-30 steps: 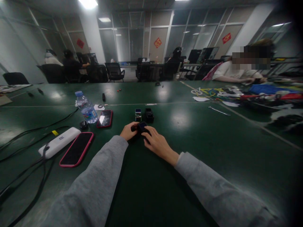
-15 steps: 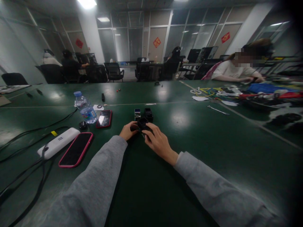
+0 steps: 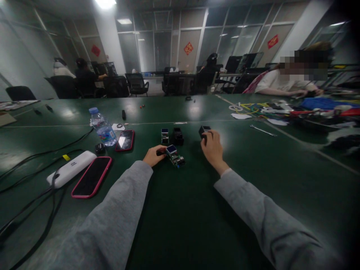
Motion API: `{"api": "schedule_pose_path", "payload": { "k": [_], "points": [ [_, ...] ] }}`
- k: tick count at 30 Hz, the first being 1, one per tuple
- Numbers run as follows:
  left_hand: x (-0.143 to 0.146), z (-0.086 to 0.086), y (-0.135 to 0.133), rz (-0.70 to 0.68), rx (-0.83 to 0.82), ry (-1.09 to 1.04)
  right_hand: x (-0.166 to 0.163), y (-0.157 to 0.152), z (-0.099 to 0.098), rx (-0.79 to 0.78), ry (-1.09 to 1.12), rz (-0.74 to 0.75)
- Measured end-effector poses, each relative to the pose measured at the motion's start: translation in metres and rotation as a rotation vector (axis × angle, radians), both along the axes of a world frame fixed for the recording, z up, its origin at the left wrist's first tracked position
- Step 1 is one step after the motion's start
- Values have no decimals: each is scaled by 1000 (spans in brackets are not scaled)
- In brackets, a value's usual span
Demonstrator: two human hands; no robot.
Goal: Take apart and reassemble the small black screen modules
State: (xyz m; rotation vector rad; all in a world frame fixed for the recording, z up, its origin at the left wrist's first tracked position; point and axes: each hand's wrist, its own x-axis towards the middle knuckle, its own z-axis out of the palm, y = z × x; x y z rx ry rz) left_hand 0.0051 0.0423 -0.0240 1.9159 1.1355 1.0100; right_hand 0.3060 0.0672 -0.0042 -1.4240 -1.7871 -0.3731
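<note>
My left hand is closed on the upper left edge of a green circuit board that carries a small screen. To the right, my right hand grips a black plastic housing between thumb and fingers, at or just above the table; I cannot tell which. Part of that housing is hidden by the fingers. Just beyond the board in my left hand, a second small circuit board with a screen stands beside another black housing.
Left on the green table are a water bottle, two phones, a white power strip and black cables. A wrench and a pile of cables lie right. A person sits far right.
The black housing has come off the circuit board and moved right in my right hand. The board with its screen now shows uncovered in my left hand, which has stayed nearly in place.
</note>
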Motion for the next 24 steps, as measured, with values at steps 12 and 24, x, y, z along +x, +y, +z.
{"api": "schedule_pose_path", "payload": {
  "k": [12,24],
  "points": [
    [2,8,-5,13,7,25,23,27,-27,-110,-35,51],
    [1,2,-1,22,-14,20,33,44,-36,-90,-68,118]
  ]
}}
